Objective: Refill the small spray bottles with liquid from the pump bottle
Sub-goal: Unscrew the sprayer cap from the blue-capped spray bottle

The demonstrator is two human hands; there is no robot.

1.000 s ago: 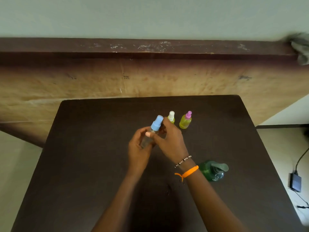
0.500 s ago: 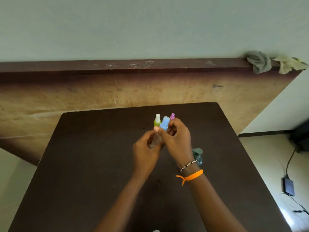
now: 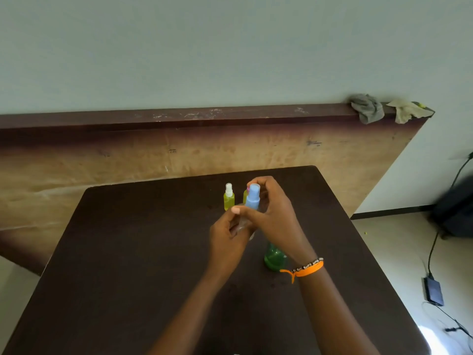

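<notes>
Blue-capped spray bottle [image 3: 249, 211] held above the table [image 3: 128, 252], body gripped in left hand [image 3: 226, 233], right hand [image 3: 275, 213] curled around blue cap [image 3: 253, 196]. Probably unscrewing step; next, lift cap off, reach green pump bottle [image 3: 274, 257] just below right wrist

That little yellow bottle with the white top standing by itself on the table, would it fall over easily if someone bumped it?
Probably yes. The yellow bottle with the white top is tall and narrow and stands upright on a small base, so a nudge near the cap could tip it. It looks like thin plastic holding liquid, so likely light and unlikely to break. Being round, it may roll on the smooth dark table.
</notes>
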